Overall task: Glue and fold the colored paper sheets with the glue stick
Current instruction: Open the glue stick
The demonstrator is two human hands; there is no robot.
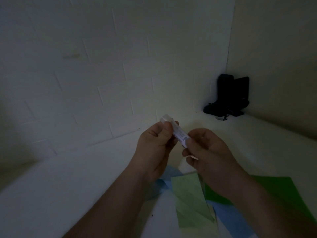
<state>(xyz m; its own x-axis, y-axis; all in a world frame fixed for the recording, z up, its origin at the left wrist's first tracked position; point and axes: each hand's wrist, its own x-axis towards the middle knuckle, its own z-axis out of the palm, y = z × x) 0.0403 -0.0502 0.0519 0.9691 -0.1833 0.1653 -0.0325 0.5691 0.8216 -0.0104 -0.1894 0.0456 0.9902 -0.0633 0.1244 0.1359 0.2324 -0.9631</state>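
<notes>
Glue stick (178, 134): white tube, tilted, cap end up and far-left, held in the air above the worktop (85, 177) between both hands. Left hand (154, 148): fingers curled round the upper part of the tube, thumb just below the cap. Right hand (207, 152): fingertips pinching the lower end of the tube; a small white scrap shows at its near fingers. Paper sheets, lying flat on the worktop near the person, beneath the wrists: light green sheet (192, 200) in the middle, dark green sheet (277, 191) to the right, blue sheet (229, 219) partly under both. Black object (228, 95): far right corner, against the white wall (103, 66); detail too dark to tell.
</notes>
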